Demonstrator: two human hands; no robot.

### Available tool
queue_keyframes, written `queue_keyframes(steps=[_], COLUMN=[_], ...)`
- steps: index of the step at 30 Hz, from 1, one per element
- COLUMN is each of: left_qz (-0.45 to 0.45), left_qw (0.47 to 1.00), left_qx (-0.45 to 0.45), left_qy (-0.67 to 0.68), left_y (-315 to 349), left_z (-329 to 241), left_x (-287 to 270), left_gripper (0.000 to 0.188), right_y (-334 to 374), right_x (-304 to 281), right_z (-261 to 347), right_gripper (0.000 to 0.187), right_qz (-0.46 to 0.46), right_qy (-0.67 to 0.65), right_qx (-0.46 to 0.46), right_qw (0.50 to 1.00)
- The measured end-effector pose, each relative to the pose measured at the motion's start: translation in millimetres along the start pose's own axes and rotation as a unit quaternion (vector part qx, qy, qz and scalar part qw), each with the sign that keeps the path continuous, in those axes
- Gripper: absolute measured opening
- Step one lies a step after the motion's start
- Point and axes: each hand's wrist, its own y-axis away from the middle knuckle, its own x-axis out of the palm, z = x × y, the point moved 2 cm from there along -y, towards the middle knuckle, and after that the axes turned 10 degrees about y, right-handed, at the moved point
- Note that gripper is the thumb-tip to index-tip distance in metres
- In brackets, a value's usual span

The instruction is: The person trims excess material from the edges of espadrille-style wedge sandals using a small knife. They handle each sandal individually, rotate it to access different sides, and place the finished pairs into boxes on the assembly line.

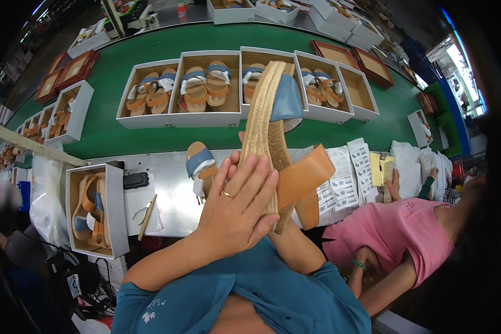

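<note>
A wedge sandal (260, 119) with a braided rope side, a blue toe strap and a tan ankle strap is held upright in front of me. My left hand (234, 209) lies flat against its side, fingers stretched out. Behind the sandal, my right hand (234, 158) grips it; only some fingertips and the forearm show. Another sandal (200, 162), blue and tan with white wrapping, lies on the metal table (170, 195) beyond my left hand. To the left, an open white box (118, 211) holds a pair of similar sandals.
Several open boxes (175, 119) of sandals line the green conveyor belt (206, 42). Pliers (148, 216) and a black phone-like object (136, 180) lie at left. Label sheets (342, 172) lie at right, beside a person in a pink shirt (389, 236).
</note>
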Motion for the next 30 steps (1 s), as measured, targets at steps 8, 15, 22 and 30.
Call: queue_keyframes(steps=[8, 15, 22, 30], left_qz=[-0.028, -0.046, -0.164, -0.145], left_qw=[0.991, 0.988, 0.978, 0.986], left_qx=[0.128, 0.145, 0.129, -0.028], left_qy=[-0.022, -0.035, -0.006, 0.078], left_y=[16, 26, 21, 8], left_z=[-15, -10, 2, 35], left_x=[-1, -6, -11, -40], left_gripper=[0.043, 0.037, 0.042, 0.055], right_y=[-7, -5, 0, 8], right_x=[18, 29, 19, 7], right_z=[16, 3, -10, -42], right_gripper=[0.063, 0.075, 0.073, 0.048], right_qz=[0.143, 0.108, 0.03, -0.042], right_qy=[-0.055, -0.102, -0.131, -0.141], right_qx=[0.067, 0.054, 0.036, 0.069], right_qw=[0.986, 0.987, 0.99, 0.987])
